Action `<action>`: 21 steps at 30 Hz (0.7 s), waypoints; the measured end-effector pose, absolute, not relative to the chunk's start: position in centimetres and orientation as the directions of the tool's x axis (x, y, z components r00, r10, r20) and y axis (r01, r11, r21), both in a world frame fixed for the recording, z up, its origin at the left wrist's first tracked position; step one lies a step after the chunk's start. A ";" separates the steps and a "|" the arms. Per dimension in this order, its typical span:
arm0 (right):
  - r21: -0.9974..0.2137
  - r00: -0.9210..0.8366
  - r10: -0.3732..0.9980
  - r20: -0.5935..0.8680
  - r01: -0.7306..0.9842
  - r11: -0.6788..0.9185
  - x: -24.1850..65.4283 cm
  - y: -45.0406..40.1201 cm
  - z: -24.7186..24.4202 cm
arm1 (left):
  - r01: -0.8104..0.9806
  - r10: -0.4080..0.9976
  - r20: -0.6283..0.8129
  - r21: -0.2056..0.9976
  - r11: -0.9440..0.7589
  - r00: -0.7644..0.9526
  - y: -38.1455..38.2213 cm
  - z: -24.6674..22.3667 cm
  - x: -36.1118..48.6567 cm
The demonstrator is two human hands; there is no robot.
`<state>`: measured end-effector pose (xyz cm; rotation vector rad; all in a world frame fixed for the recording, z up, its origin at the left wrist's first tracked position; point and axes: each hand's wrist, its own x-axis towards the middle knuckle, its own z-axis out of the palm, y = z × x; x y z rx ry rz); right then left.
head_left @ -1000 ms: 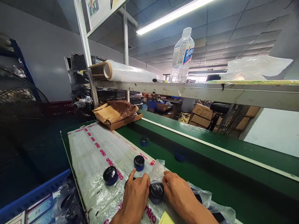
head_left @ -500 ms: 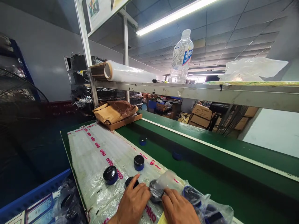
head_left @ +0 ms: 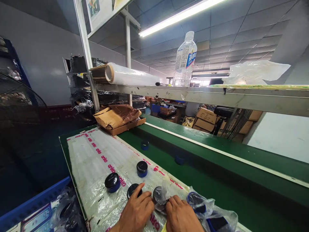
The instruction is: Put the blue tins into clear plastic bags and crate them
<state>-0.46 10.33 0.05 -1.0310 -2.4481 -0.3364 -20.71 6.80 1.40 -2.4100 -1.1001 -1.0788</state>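
Observation:
A round black piece (head_left: 158, 194) lies in a clear plastic bag (head_left: 165, 190) between my hands. My right hand (head_left: 181, 212) has its fingers bent and closed on the bag's near right side. Against the left side of the bagged piece rest the bent fingers of my left hand (head_left: 138, 207), its index finger stretched out; the thumb is hidden. That index finger lies over another round piece, black on top (head_left: 131, 190). Two more, black-topped with blue sides, stand beyond: one further left (head_left: 112, 182), one behind (head_left: 142, 169). Something yellow (head_left: 164, 227) shows beneath my right hand.
Several bagged blue-and-black pieces (head_left: 218, 222) lie right of my right hand. Two round pieces sit on the green belt (head_left: 166, 148). A cardboard tray with brown paper (head_left: 117, 117) stands at the back. A blue crate (head_left: 36, 203) is lower left. Overhead, a shelf (head_left: 193, 91) crosses.
The bag's loose end, which pointed up and right, is now folded down over the round piece. My right hand has shifted slightly; the view has moved a little too.

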 end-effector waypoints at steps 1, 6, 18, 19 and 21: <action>0.004 -0.606 0.650 0.459 0.733 0.681 -0.4 10.4 1.3 | 0.735 0.560 0.725 0.111 -0.670 0.401 6.8 1.9 -20.7; -0.240 -0.513 0.817 0.262 0.785 0.571 0.9 11.9 7.9 | 0.769 0.727 0.665 0.372 -0.520 0.170 7.5 4.6 -19.7; -0.258 -0.359 0.906 0.225 0.874 0.411 4.5 13.0 11.7 | 0.579 0.927 0.375 0.763 -0.288 -0.033 10.6 8.2 -14.8; -0.260 -0.346 0.910 0.229 0.879 0.400 4.7 13.0 11.5 | 0.563 0.935 0.352 0.781 -0.271 -0.038 11.1 8.0 -14.6; -0.280 -0.314 0.917 0.248 0.882 0.378 5.2 13.0 11.1 | 0.556 0.940 0.335 0.794 -0.244 -0.065 11.9 7.5 -14.4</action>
